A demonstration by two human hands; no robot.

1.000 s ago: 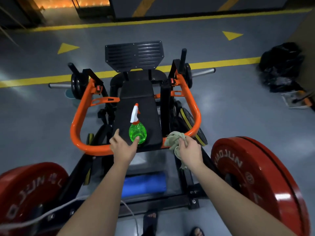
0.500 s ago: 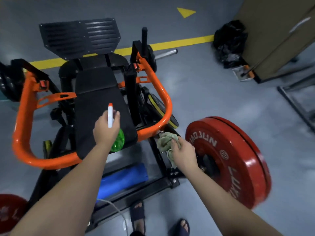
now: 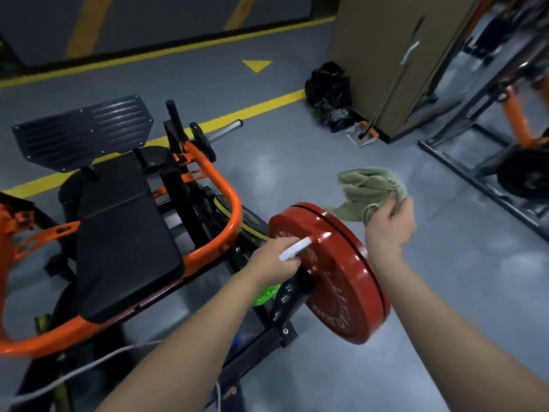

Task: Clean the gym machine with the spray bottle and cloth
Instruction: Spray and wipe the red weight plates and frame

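Note:
My left hand [image 3: 274,260] grips the green spray bottle [image 3: 265,294] by its neck. The bottle's white nozzle with a red tip points at the red weight plate [image 3: 341,263] on the machine's right side. Most of the green body is hidden under my hand. My right hand [image 3: 389,221] holds a crumpled pale green cloth [image 3: 370,187] in the air just above and behind the plate's rim. The gym machine has a black padded seat [image 3: 118,233], an orange tubular frame [image 3: 228,215] and a black ribbed footplate [image 3: 83,132].
A tall brown cabinet [image 3: 395,60] stands at the back right with a black rubbish bag [image 3: 329,96] and a dustpan [image 3: 361,135] beside it. Another rack with an orange frame [image 3: 517,120] fills the far right. A white cable [image 3: 74,373] crosses the lower left. Yellow lines mark the grey floor.
My left hand has carried the bottle off the seat and rightward to the red plate. My right hand has lifted the cloth from the frame up beyond the plate. The view swung right.

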